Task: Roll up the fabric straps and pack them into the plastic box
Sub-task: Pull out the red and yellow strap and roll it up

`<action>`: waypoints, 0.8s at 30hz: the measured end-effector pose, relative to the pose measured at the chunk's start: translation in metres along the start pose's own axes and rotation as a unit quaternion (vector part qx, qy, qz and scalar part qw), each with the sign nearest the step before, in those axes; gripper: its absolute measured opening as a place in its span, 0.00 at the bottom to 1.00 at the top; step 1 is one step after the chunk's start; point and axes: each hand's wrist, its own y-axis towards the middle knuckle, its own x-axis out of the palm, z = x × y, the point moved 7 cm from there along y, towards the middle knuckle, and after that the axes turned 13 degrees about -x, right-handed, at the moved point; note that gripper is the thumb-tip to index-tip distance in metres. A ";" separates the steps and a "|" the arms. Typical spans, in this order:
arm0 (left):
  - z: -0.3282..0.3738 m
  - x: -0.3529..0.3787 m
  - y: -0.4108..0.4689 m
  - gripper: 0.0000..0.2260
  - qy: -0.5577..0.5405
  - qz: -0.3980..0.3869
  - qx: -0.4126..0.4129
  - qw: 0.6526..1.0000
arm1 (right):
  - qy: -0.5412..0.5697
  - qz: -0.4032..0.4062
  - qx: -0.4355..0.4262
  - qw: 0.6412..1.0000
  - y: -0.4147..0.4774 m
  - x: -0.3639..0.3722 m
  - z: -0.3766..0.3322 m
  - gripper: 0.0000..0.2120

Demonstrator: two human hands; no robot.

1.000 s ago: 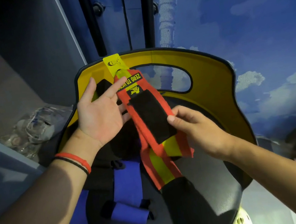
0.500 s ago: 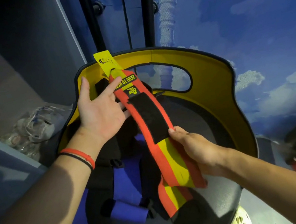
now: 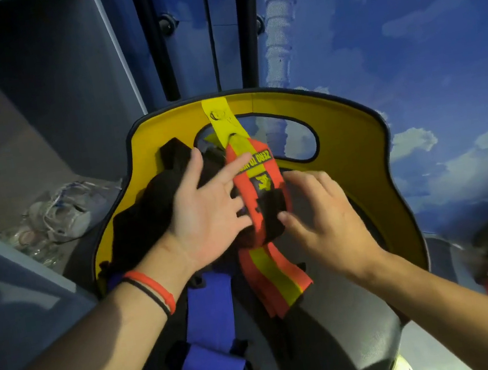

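Two open hands close in on a half-bunched webbing strap above a chair seat.

The orange-and-yellow strap (image 3: 246, 184) is woven and flat, doubled over into a loose hump that shows a fuzzy black hook-and-loop patch. Its striped tail hangs down onto the seat, and a thin yellow tag (image 3: 220, 118) sticks up at the far end. The left hand (image 3: 206, 219) has its fingers straight and spread, with the fingertips against the strap's left edge. The right hand (image 3: 320, 214), a little blurred, also has its fingers splayed, and the thumb tip touches the hump's right side. Neither hand curls round the strap. Under them is a moulded chair (image 3: 357, 148) with a smooth yellow back, a rounded cut-out and a dark seat. A blue strap (image 3: 214, 309) with a rolled end and a heap of soft black fabric (image 3: 146, 218) lie on that seat.
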 end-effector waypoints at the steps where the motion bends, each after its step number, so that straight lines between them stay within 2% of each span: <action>1: -0.007 0.007 0.002 0.40 0.018 0.000 -0.008 1.000 | -0.007 0.023 -0.023 0.999 0.005 -0.004 -0.006 0.30; 5: -0.027 0.024 0.007 0.38 0.080 0.018 -0.003 0.997 | -0.029 0.035 -0.032 0.998 0.015 0.000 -0.009 0.36; 8: -0.028 0.022 0.005 0.36 0.089 0.021 0.033 0.995 | -0.036 0.049 -0.010 0.998 0.019 -0.005 0.001 0.34; 11: -0.025 0.020 0.004 0.27 0.056 -0.011 0.052 0.997 | -0.009 0.090 0.003 0.996 0.019 -0.012 0.003 0.29; 14: -0.026 0.018 0.005 0.27 0.066 -0.013 0.056 0.996 | 0.018 0.129 0.009 0.991 0.019 -0.019 -0.001 0.20; 16: -0.022 0.016 0.007 0.28 0.101 0.030 0.071 0.992 | 0.038 0.160 0.001 0.986 0.020 -0.026 -0.001 0.15; 19: 0.000 0.000 0.005 0.13 0.161 0.185 0.158 0.956 | 0.116 0.186 0.026 0.975 0.019 -0.030 0.007 0.10; 21: 0.009 -0.011 0.004 0.09 0.215 0.248 0.184 0.927 | 0.232 0.190 0.114 0.947 0.018 -0.027 0.018 0.10; 24: 0.011 -0.013 0.004 0.07 0.253 0.256 0.157 0.920 | 0.430 0.163 0.232 0.857 0.013 -0.009 0.023 0.10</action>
